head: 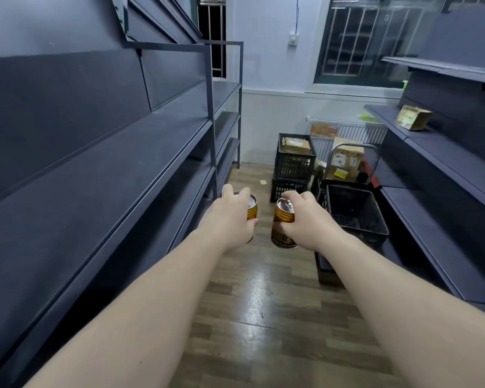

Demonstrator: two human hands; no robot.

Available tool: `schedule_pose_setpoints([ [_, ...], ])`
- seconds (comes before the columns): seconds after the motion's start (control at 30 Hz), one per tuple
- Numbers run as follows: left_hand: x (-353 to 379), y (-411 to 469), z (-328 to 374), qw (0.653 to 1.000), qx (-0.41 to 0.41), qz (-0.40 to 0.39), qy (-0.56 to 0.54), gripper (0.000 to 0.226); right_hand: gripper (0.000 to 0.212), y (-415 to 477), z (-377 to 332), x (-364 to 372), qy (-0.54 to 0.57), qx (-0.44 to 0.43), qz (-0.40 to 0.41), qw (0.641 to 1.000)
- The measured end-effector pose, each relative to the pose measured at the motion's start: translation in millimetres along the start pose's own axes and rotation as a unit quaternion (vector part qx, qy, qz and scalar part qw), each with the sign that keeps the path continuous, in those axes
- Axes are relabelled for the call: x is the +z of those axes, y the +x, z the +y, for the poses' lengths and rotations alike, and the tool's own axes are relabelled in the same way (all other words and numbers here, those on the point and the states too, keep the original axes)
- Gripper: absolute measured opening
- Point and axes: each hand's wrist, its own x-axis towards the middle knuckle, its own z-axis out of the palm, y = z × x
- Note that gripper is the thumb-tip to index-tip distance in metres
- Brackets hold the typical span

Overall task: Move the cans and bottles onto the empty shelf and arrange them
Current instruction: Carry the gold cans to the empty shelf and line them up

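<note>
Two gold cans on the go, one per hand, both held up over the aisle floor. The empty shelf [109,169] runs down my left. My left hand [230,217] has its fingers curled over the first can [252,210]. Just beside it is the second can [284,225], gripped round the top by my right hand [305,219]. The black basket [356,214] sits on the right. Looks like the carry step to me. Next I'd swing left and stand both upright on a board.

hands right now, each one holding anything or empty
Left hand: holding a gold can.
Right hand: holding another gold can.
</note>
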Motion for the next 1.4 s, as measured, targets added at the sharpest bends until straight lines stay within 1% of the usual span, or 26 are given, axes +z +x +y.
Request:
schedule_pose_setpoints([
  [0.27,8,53,-19,1.0,-0.005,-0.012,-0.005,0.06,0.069,58,5,6,0.003,-0.003,-0.006,1.0],
  [0.5,18,112,-28,0.999,-0.032,-0.006,0.008,0.055,0.069,126,22,9,0.007,-0.012,-0.014,1.0],
  [0.67,18,161,-23,0.999,-0.049,-0.002,0.012,0.056,0.069,179,40,-1,0.007,-0.027,-0.021,0.999],
  [0.9,24,223,-3,0.998,-0.059,0.011,0.004,0.059,0.074,244,69,-18,0.0,-0.054,-0.022,0.998],
  [1.03,29,251,4,0.998,-0.058,0.009,-0.007,0.061,0.073,274,83,-24,0.009,-0.053,-0.019,0.998],
  [1.23,35,292,-3,0.998,-0.067,0.005,-0.004,0.061,0.075,312,93,-20,0.015,-0.054,-0.03,0.998],
  [1.4,42,335,-15,0.998,-0.059,0.003,0.003,0.057,0.073,350,96,-16,0.016,-0.049,-0.029,0.998],
])
